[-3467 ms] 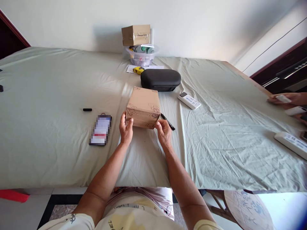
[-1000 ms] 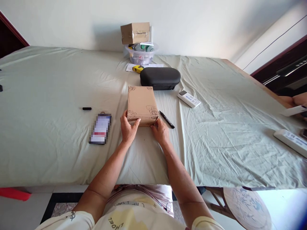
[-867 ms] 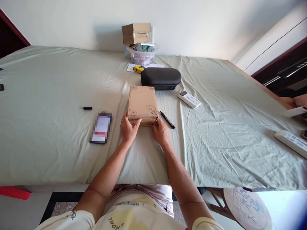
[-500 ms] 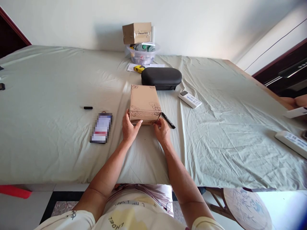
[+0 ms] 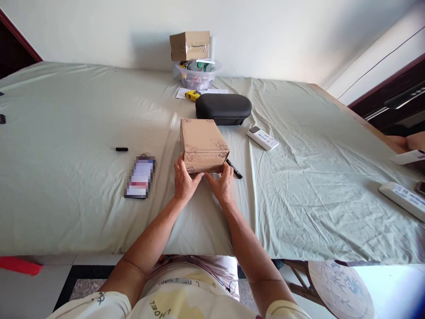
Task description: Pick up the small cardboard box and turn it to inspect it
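Note:
A brown paper-wrapped box (image 5: 202,142) with drawn flower patterns sits on the pale green table cloth (image 5: 83,115), its near edge tilted up. My left hand (image 5: 184,182) grips the box's near left corner, thumb along the front face. Around the near right corner my right hand (image 5: 222,184) curls its fingers. A black marker pen (image 5: 235,169) lies just right of the box, partly behind my right hand.
A black zip case (image 5: 223,108) lies beyond the box, with a white remote (image 5: 262,138) to its right. A phone (image 5: 140,177) and a pen cap (image 5: 121,149) lie to the left. A clear tub (image 5: 195,76) with a cardboard box (image 5: 189,45) stands by the wall. Another person's hand (image 5: 410,142) holds a white object at the right edge, near another remote (image 5: 401,199).
The box lay flat a second ago; its near edge has since been lifted and it has turned slightly, with both my hands staying on its near corners.

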